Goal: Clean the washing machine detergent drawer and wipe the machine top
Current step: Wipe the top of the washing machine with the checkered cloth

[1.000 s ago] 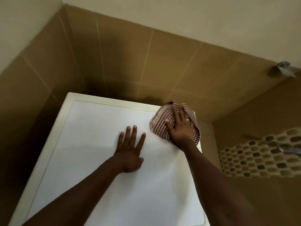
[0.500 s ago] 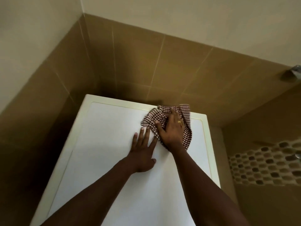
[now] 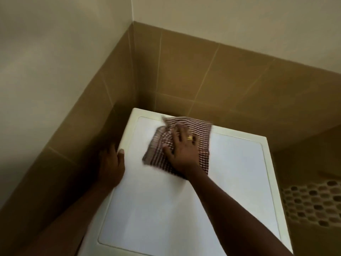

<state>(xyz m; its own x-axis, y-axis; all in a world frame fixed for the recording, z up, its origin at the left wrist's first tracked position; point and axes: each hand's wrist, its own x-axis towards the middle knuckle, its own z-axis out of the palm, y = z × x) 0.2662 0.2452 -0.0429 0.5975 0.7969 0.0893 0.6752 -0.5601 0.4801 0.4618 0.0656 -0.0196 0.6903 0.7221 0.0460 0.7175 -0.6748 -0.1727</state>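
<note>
1. At the far left of the white machine top (image 3: 184,209), close to its back rim, lies the checked cloth (image 3: 193,128), partly bunched and blurred.
2. The right hand (image 3: 182,150) presses flat on the cloth with its fingers spread and pinches nothing.
3. The left hand (image 3: 110,167) grips the top's left rim, well apart from the other. Its thumb is on the surface and its fingers go over the side, hidden.
4. The step in hand looks like wiping the top. The next sweep probably calls for steady downward pressure and for keeping the cloth off the back rim.
5. Brown wall tiles (image 3: 203,71) close the corner. The detergent drawer is out of view.
</note>
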